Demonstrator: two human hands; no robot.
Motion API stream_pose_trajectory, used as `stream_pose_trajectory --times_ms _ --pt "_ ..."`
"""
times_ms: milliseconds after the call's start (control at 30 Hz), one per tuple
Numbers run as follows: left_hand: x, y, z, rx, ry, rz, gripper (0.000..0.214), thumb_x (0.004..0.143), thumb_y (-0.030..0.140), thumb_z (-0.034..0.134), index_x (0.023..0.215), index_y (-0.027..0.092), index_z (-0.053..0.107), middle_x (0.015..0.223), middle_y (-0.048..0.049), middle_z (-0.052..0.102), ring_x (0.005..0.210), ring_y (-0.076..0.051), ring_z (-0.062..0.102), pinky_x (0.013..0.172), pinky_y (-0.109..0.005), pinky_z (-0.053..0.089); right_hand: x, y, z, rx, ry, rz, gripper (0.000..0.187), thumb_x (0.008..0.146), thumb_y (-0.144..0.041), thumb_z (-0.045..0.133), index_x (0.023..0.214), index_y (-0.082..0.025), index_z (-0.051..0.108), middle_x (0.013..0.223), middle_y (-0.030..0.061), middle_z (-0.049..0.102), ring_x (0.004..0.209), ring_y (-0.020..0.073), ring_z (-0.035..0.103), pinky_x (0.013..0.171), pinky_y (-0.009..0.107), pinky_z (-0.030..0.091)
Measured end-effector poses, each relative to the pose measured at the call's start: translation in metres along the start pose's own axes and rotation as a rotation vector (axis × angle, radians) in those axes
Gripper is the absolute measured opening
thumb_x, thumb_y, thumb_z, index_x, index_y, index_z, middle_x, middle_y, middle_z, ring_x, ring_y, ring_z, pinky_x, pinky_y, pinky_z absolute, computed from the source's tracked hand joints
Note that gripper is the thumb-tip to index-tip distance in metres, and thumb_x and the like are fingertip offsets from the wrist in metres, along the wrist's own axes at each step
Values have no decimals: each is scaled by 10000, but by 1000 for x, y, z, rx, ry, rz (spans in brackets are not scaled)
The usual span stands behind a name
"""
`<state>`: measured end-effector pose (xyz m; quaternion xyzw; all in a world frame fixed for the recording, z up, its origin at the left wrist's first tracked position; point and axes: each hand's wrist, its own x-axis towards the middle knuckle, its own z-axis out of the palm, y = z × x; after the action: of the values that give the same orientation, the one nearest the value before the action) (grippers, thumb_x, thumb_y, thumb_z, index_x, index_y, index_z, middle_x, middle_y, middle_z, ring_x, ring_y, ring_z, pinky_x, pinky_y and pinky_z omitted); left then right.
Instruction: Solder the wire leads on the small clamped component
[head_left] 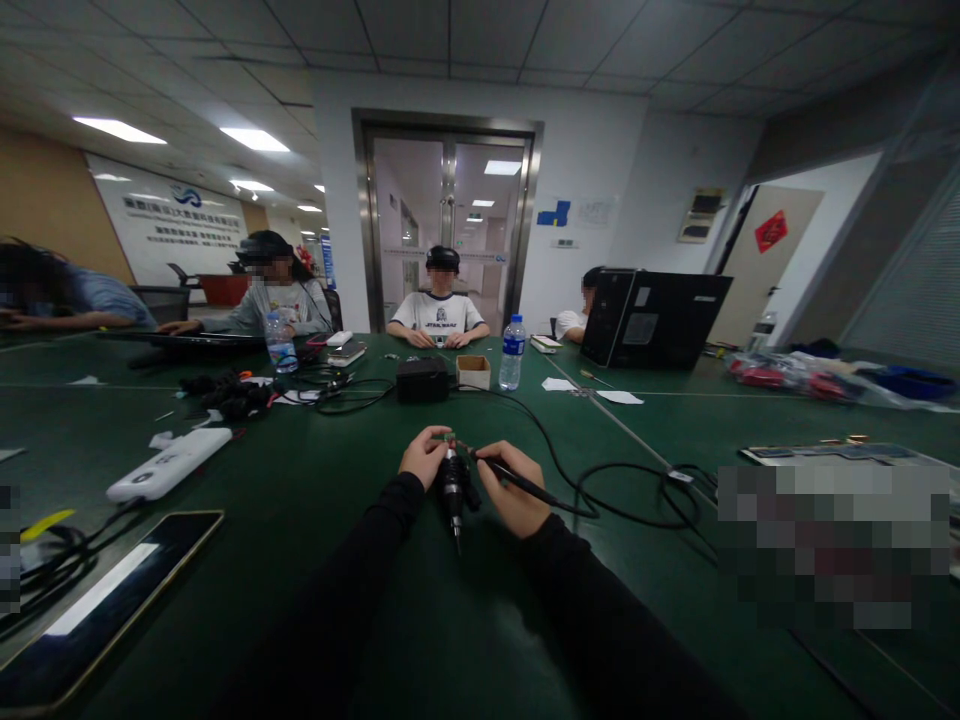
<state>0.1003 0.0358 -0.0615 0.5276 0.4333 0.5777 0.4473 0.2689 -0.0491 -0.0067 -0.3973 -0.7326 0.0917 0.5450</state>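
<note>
In the middle of the table, a black, pointed tool [453, 490] with a silver collar lies with its thin tip toward me. At its far end is a small green piece [450, 437], like a bit of circuit board. My left hand [424, 460] is closed, its fingertips pinching that piece. On the other side, my right hand [517, 488] grips a corded soldering iron [525, 486] like a pen. Its tip points left, close to the green piece; whether they touch I cannot tell. The iron's black cable loops off to the right.
A black box [422, 381], a small open carton [473, 373] and a water bottle [512, 353] stand ahead. On the left are a power strip [171, 464] and a phone [112, 610]. A computer case [660, 318] stands far right. Several people sit around the table.
</note>
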Motion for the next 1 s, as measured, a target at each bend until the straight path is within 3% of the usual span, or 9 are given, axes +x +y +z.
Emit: stream_pose_trajectory --times_ms 267,1000 --pt "2 -3 -1 -17 -6 19 260 737 226 606 988 158 624 805 -69 728 807 -200 682 820 -338 501 0 -2 -1 4 -4 -4 97 797 -196 533 813 -213 627 777 26 672 734 171 634 704 279 490" --pt "3 -4 -1 -45 -31 41 296 700 187 617 995 167 628 796 -53 727 774 -185 678 775 -307 503 0 0 1 -17 -39 13 88 798 -200 539 816 -214 624 778 20 672 741 171 632 694 278 489"
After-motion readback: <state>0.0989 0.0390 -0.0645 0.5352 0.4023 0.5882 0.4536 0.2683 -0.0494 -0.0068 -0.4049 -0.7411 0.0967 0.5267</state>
